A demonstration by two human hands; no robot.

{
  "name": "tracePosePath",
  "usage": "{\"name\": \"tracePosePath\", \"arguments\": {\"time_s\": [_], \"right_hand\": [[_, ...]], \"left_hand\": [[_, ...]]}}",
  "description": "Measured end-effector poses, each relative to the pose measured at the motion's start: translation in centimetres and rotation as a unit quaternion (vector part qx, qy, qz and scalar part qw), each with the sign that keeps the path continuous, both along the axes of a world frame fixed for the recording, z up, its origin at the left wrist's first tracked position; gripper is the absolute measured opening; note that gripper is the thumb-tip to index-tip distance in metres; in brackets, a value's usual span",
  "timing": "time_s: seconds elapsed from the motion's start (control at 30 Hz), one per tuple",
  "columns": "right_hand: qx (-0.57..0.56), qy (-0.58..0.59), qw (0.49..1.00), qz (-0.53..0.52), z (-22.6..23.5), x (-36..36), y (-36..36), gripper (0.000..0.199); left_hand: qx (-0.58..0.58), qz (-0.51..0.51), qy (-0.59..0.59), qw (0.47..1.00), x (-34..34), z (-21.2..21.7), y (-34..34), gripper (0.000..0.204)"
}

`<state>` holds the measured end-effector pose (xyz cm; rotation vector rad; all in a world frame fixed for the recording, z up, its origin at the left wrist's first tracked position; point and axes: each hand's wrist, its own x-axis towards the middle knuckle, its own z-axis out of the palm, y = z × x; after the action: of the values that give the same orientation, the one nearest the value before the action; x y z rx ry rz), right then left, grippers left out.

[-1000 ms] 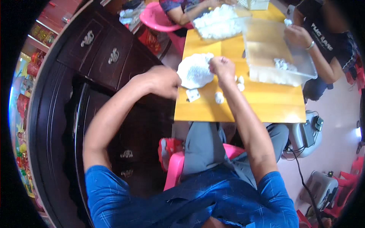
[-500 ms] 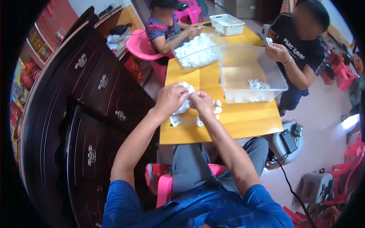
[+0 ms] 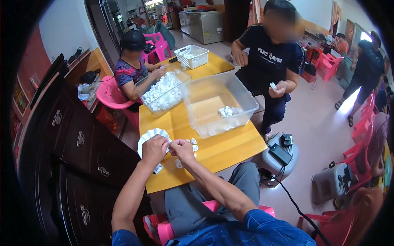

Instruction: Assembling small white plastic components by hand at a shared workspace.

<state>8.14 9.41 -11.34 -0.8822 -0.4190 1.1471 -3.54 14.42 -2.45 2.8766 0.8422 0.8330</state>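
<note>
My left hand [image 3: 153, 151] is closed, its fingertips pinched together at the front of a white scalloped dish [image 3: 148, 136]. My right hand [image 3: 183, 150] is pinched shut too, and its fingertips meet the left ones. Whatever small piece they hold between them is mostly covered by the fingers. Small white round pieces [image 3: 195, 147] lie on the yellow table [image 3: 221, 153] just beyond my right hand, and another white piece [image 3: 178, 164] lies below it. A small white item with dark marks [image 3: 157, 168] sits near the table's left edge, by my left wrist.
A large clear bin [image 3: 213, 130] with a few white pieces stands beyond my hands. Left of it, a clear tub [image 3: 177, 100] is heaped with white pieces; a white basket [image 3: 199, 61] stands farther back. One co-worker sits at left; another, at right, holds a white piece [image 3: 273, 85].
The view has swung, so the table appears lower and farther left. My fingertips have come together, and more of the dish shows. The right co-worker's hand with the white piece is lower.
</note>
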Motion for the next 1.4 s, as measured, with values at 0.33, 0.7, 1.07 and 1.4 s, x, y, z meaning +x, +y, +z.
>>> {"name": "tracePosePath", "arguments": {"time_s": [0.33,0.7,1.07,1.4], "right_hand": [[-0.008,-0.028,1.0,0.004,-0.9,1.7,-0.9,0.011],[0.04,-0.321,0.945,-0.045,-1.3,4.3,-10.2,0.011],[0.054,-0.716,0.689,-0.094,-2.3,5.4,-8.8,0.026],[0.052,-0.749,0.655,-0.085,-5.4,6.4,-7.9,0.015]], "left_hand": [[0.008,-0.058,-0.01,0.998,1.5,0.0,-0.1,0.01],[-0.282,-0.005,-0.127,0.951,-4.8,0.9,-6.8,0.007],[-0.418,0.116,-0.203,0.878,-13.2,-7.1,-9.3,0.004],[-0.445,0.116,-0.265,0.848,-15.0,-9.9,-9.0,0.006]]}}
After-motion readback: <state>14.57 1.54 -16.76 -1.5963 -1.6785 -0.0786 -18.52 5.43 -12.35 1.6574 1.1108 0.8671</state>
